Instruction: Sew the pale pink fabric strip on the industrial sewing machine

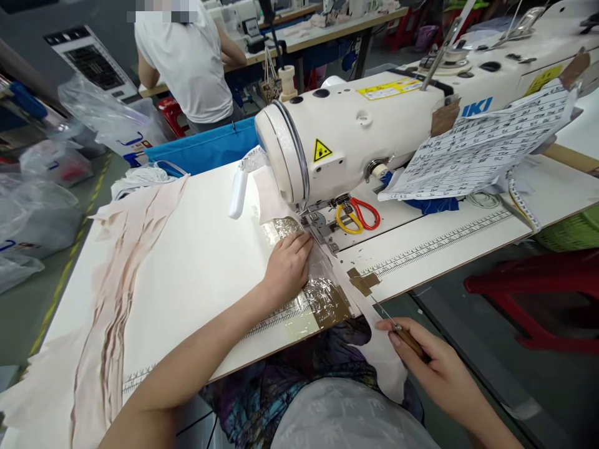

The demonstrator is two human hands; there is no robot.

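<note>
My left hand (287, 265) lies pressed down on the machine bed, fingers flat on a pale pink fabric strip (390, 365) just in front of the presser foot (306, 215). Toward me the strip runs over the table edge and hangs by my lap. My right hand (428, 358) is closed round the wooden handle of an awl (409, 342), its thin metal shaft pointing up-left beside the strip. The white sewing machine (346, 137) stands over the work. More pink fabric (271, 199) lies behind the foot.
Layered pink fabric pieces (121, 299) drape over the table's left side. Red-and-yellow-handled scissors (358, 215) lie beside the needle area. A printed sheet (482, 146) leans on the machine. A red stool (538, 299) stands at right; a person (185, 62) sits at another table behind.
</note>
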